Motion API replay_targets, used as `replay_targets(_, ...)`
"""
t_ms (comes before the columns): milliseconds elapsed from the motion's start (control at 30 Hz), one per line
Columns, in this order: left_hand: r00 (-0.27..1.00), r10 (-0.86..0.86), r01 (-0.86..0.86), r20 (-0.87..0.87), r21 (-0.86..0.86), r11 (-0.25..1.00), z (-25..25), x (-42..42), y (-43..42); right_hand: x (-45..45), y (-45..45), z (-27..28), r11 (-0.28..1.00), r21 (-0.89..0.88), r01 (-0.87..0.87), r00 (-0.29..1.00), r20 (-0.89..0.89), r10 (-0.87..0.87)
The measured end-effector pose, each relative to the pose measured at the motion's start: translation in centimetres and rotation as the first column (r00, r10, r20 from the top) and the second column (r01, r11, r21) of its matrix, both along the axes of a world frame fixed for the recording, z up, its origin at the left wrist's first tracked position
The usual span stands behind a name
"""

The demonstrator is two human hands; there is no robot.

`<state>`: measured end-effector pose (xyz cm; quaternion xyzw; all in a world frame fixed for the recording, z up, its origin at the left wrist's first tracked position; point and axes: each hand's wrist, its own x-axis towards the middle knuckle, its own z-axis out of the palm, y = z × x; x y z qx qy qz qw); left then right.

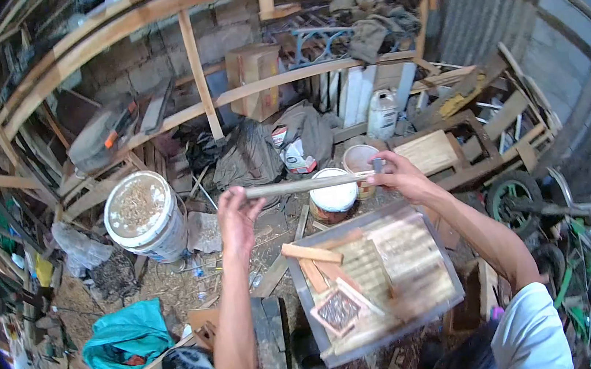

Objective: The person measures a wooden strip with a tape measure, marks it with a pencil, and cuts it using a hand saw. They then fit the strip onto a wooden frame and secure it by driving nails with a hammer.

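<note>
A long, thin, grey-brown strip (303, 185), seemingly wood, is held level in the air between my hands. My left hand (235, 218) is closed around its left end with thumb and fingers. At the other end, my right hand (399, 174) pinches the strip, and a small grey block-like piece (378, 165) shows at those fingers; I cannot tell whether it is joined to the strip. Below lies a small worktable (386, 324) bearing a wooden block (407, 252), several short wood pieces (311, 252) and a small wooden tray (337, 312) of dark small bits, perhaps nails.
A white bucket of shavings (140, 211) stands left, and a white-lidded tub (334, 194) sits beyond the table. A teal cloth bag (128, 338) lies on the littered floor. Wooden framing (201, 78) spans the back. Scrap wood and a small wheel (513, 198) are at right.
</note>
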<state>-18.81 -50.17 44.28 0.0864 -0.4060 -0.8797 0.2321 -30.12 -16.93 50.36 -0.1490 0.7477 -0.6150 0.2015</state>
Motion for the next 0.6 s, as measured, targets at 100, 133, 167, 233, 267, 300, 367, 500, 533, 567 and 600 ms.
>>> replay_targets(100,0.984,-0.122,0.134,0.132,-0.084,0.987,3.4,6.4,5.5,7.9,5.8,3.9,0.931,-0.286,0.228,0.965,0.192,-0.177)
replay_targets(133,0.965,-0.211,0.237,0.157,-0.174,0.956,4.8,8.2,7.1,9.3,8.0,4.3,0.884,-0.389,0.261,0.955,0.235,-0.179)
replay_targets(167,0.937,-0.291,0.334,0.192,-0.262,0.905,6.2,10.2,8.9,10.1,10.3,3.7,0.823,-0.486,0.293,0.945,0.278,-0.171)
replay_targets(233,0.855,-0.441,0.517,0.273,-0.369,0.773,8.7,13.3,12.9,13.0,13.6,4.4,0.694,-0.597,0.402,0.906,0.372,-0.204)
replay_targets(267,0.803,-0.512,0.595,0.305,-0.39,0.702,9.7,14.3,15.3,14.1,15.0,4.7,0.647,-0.625,0.438,0.894,0.382,-0.236)
replay_targets(300,0.748,-0.582,0.661,0.319,-0.44,0.608,9.4,14.7,17.4,15.4,16.1,4.8,0.595,-0.649,0.474,0.878,0.4,-0.264)
replay_targets(367,0.681,-0.584,0.728,0.442,-0.491,0.478,8.9,15.3,22.6,17.3,18.2,3.7,0.602,-0.635,0.483,0.874,0.396,-0.283)
replay_targets(500,0.567,-0.685,0.824,0.458,-0.318,0.469,5.1,18.0,32.1,23.8,19.6,-1.3,0.634,-0.656,0.41,0.9,0.404,-0.163)
replay_targets(533,0.517,-0.727,0.856,0.452,-0.278,0.436,4.0,18.7,33.5,25.2,20.4,-2.6,0.605,-0.659,0.448,0.876,0.46,-0.148)
replay_targets(567,0.499,-0.71,0.866,0.496,-0.319,0.386,3.0,19.3,34.6,25.8,21.5,-4.6,0.616,-0.642,0.457,0.873,0.455,-0.174)
replay_targets(600,0.482,-0.689,0.874,0.542,-0.352,0.334,1.8,20.1,35.5,26.7,22.7,-6.3,0.624,-0.602,0.498,0.846,0.495,-0.199)
